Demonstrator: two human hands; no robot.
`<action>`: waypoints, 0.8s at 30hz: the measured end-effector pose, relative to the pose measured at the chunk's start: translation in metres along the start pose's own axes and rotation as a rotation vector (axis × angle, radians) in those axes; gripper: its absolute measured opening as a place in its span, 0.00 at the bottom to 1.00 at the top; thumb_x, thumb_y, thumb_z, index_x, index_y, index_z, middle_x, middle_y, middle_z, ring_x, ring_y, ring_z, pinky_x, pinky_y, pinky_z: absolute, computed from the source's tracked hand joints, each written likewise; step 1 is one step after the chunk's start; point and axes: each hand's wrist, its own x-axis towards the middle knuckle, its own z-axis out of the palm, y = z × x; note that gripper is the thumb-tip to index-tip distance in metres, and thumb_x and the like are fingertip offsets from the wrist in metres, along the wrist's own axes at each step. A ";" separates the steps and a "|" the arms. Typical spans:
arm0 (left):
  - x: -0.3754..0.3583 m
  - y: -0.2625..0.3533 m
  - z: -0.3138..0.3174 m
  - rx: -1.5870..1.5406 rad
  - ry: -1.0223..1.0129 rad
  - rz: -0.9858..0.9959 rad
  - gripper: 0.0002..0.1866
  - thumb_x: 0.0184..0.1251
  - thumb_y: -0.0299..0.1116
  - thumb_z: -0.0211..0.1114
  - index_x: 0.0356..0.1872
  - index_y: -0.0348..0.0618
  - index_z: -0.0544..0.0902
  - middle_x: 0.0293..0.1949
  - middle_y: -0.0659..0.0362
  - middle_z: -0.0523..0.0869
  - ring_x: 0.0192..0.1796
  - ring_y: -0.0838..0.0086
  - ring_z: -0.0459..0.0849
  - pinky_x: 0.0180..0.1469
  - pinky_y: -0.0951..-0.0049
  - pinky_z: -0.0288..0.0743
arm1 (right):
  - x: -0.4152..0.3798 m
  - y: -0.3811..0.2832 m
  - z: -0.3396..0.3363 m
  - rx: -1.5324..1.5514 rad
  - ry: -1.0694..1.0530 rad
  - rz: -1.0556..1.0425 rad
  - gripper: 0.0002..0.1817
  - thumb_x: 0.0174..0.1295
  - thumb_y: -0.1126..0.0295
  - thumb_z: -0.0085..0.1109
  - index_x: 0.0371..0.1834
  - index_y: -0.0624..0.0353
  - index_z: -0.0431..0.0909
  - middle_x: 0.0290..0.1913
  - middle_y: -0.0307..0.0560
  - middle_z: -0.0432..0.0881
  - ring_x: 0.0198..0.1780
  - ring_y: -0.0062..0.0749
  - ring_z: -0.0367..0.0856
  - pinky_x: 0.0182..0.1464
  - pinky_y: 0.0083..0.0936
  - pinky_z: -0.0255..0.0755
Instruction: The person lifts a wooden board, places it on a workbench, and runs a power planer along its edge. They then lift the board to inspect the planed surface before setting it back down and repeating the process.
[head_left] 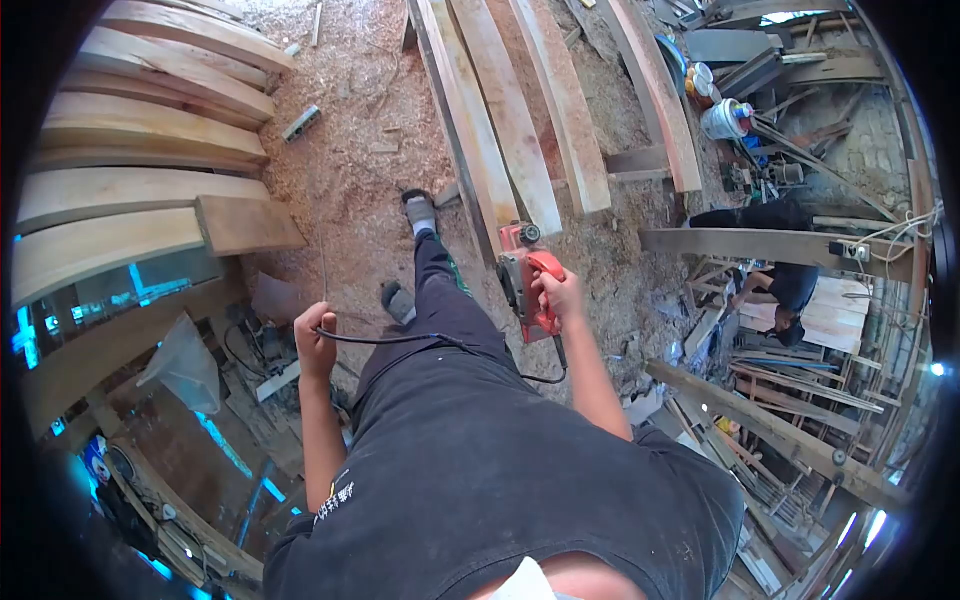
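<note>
At the near ends of the long planks (pixel 507 120), red power planer (pixel 522 290) is held out in front of the body, right grip (pixel 562 298) wrapped round its handle, nose overlapping a plank end in view; can't tell if they touch. Left grip (pixel 316 342) is well apart from it, fingers curled closed on a black cable (pixel 400 339) that crosses over the dark trousers (pixel 440 290). Shavings cover the floor (pixel 340 200), more boards (pixel 140 190) lie side by side at left, another person (pixel 795 285) is bent over at right.
</note>
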 end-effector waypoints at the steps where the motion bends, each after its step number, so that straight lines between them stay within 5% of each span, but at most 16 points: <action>1: -0.006 0.000 0.003 -0.004 0.001 -0.005 0.40 0.84 0.68 0.56 0.26 0.37 0.60 0.24 0.56 0.57 0.26 0.70 0.61 0.30 0.61 0.53 | -0.006 0.009 -0.003 -0.006 0.000 0.002 0.10 0.69 0.67 0.66 0.43 0.63 0.86 0.30 0.42 0.87 0.17 0.19 0.76 0.18 0.22 0.68; 4: -0.015 -0.001 0.012 0.037 -0.020 0.056 0.40 0.83 0.66 0.58 0.26 0.37 0.58 0.24 0.56 0.56 0.26 0.68 0.60 0.30 0.60 0.52 | -0.024 0.035 -0.007 0.009 0.039 0.035 0.23 0.76 0.48 0.68 0.39 0.61 0.86 0.26 0.39 0.83 0.16 0.19 0.74 0.17 0.22 0.66; 7: -0.023 0.000 0.023 0.051 -0.075 0.066 0.40 0.83 0.66 0.59 0.26 0.37 0.59 0.24 0.55 0.56 0.26 0.67 0.60 0.30 0.60 0.52 | -0.039 0.059 -0.015 0.124 0.075 0.095 0.25 0.78 0.46 0.64 0.37 0.60 0.86 0.25 0.37 0.81 0.16 0.19 0.74 0.17 0.22 0.65; 24: -0.050 0.025 0.062 0.158 -0.262 0.145 0.36 0.80 0.58 0.67 0.25 0.35 0.64 0.23 0.51 0.62 0.26 0.57 0.66 0.32 0.59 0.59 | -0.087 0.132 -0.053 0.081 0.082 0.084 0.26 0.80 0.49 0.60 0.32 0.61 0.84 0.21 0.37 0.80 0.17 0.20 0.76 0.18 0.23 0.69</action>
